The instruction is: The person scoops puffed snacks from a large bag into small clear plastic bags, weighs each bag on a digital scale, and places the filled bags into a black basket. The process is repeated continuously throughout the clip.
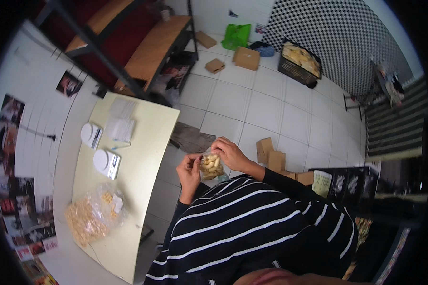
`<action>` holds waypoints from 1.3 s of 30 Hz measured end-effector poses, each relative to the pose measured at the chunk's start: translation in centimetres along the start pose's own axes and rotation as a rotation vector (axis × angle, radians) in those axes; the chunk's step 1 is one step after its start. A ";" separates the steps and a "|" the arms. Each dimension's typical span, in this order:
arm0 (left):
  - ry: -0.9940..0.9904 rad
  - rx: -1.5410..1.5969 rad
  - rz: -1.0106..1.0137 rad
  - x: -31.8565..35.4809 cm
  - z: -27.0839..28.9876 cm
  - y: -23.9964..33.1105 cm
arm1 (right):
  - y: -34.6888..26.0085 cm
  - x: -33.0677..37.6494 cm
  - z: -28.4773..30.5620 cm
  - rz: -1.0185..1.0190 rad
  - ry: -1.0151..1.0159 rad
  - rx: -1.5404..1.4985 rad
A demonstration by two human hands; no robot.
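A small clear plastic bag (211,167) of pale yellow, curved snack pieces hangs in front of my striped top. My left hand (190,172) pinches the bag's top edge on its left side. With closed fingers, my right hand (227,153) grips the same edge on the right. Both hands are close together, away from the table. On the table (150,166) to my left lies a large clear bag (86,221) of similar pale snacks, partly spread at its mouth.
Two white kitchen scales (106,163) stand on the table, beside stacked clear packets (120,127) and a pen (121,146). Beyond it rises a metal shelf (152,52). Cardboard boxes (246,58), a green bag (236,37) and a black crate (299,66) rest on the tiled floor.
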State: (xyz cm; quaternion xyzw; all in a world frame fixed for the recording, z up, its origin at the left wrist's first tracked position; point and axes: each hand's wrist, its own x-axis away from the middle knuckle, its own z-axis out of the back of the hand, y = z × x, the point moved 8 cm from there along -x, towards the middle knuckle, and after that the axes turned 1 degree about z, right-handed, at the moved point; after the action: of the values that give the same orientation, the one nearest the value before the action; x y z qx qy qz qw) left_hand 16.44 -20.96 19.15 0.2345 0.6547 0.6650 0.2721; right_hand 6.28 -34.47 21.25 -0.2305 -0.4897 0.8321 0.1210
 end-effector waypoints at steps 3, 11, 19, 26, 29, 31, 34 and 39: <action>0.062 -0.040 0.069 1.2 1.4 -1.3 | -0.2 -0.5 -1.8 0.023 -0.100 0.014; 0.267 -0.261 0.064 5.9 6.3 -0.4 | -3.1 -1.5 -10.0 0.181 -0.432 0.030; 0.563 -0.380 0.147 13.1 11.5 -0.6 | -6.3 0.1 -17.7 0.290 -0.717 -0.150; 0.850 -0.472 0.214 20.0 14.9 0.4 | -9.8 2.8 -24.3 0.421 -0.942 -0.246; 0.966 -0.467 0.202 22.8 16.1 1.7 | -11.4 3.9 -25.8 0.396 -1.000 -0.334; 0.982 -0.469 0.250 24.3 17.0 2.4 | -11.4 4.5 -26.5 0.359 -1.024 -0.383; 0.986 -0.518 0.292 25.4 17.0 2.3 | -10.8 5.5 -26.9 0.421 -1.017 -0.367; 1.091 -0.471 0.320 29.1 17.8 1.4 | -10.5 6.1 -27.8 0.265 -1.127 -0.420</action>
State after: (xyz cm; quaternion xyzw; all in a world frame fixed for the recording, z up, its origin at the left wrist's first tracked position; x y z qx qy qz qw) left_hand 6.69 11.72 19.79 -0.1108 0.4917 0.8486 -0.1609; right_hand 14.68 -5.62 17.30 0.1671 -0.5989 0.7198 -0.3088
